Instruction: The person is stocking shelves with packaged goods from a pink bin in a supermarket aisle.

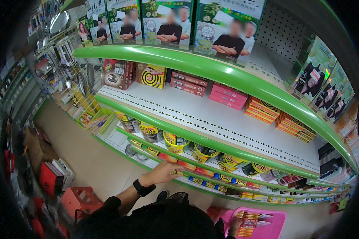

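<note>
The left hand (163, 172), a black band at its wrist, reaches with fingers spread loosely open to the front edge of a low green-edged shelf (195, 175), touching a flat yellow and black box (175, 172) there without gripping it. The right hand (234, 228) rests at the near rim of a pink plastic basket (273, 229) on the floor; its grip cannot be told. Small yellow and red packets (249, 217) lie inside the basket.

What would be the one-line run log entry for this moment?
left hand: reaching to lower shelf | right hand: at pink basket | setting: shop aisle
</note>
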A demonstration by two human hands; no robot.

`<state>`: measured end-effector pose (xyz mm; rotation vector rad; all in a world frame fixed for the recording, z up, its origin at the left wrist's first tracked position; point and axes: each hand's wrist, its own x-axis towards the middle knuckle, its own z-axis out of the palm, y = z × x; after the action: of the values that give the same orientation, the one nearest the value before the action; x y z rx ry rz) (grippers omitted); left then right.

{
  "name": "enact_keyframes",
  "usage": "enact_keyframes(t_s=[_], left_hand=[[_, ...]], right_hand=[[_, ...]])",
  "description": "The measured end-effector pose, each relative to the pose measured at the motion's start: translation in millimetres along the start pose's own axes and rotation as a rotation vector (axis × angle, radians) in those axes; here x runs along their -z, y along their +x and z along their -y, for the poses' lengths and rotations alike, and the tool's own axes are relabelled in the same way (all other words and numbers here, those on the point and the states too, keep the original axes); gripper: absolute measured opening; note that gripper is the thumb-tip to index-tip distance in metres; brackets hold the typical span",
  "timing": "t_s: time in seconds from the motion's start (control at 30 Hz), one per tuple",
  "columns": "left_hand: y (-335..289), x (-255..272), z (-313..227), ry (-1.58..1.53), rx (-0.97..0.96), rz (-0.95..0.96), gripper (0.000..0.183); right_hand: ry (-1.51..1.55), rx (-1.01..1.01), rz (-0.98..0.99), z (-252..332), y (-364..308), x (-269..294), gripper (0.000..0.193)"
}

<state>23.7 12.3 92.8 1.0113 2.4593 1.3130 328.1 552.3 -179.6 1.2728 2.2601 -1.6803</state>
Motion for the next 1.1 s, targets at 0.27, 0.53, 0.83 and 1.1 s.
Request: enact_keyframes(t_s=[0.27, 0.53, 0.83, 1.1], left_hand=[[18, 87, -17, -0.024, -0.082, -0.224, 0.024], [51, 235, -59, 0.316, -0.146, -0.508, 0.028], [107, 283, -69, 0.827, -0.112, -0.352, 0.061], [149, 303, -9, 0.811, -0.066, -0.325, 0.050]], right_hand=[[-0.566, 0.020, -0.360, -27, -37, -49, 0.023], [-0.643, 0.254, -0.885, 24, -96, -109, 0.055], [-0.542, 0.471, -0.719, 89, -110, -159, 0.053], [-0.451, 0.465, -0.647, 129, -119, -156, 0.048]])
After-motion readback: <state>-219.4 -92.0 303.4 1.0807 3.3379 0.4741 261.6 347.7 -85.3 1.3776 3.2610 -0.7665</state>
